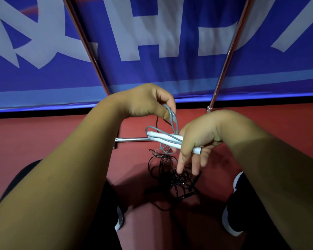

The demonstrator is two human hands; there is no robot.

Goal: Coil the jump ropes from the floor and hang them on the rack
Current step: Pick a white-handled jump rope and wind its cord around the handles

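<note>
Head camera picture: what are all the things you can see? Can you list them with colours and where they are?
grey jump rope: one, grey cord with white handles, held up between both hands
black jump rope: one, black, tangled on the floor below the hands
rack: one, shiny metal poles, ahead by the banner
banner: one, blue with white letters, behind the rack
floor: one, red, underneath
shoes: two, dark with white soles, bottom of view
left grip: one, pinching the grey cord loops
right grip: one, curled round the white handles
</note>
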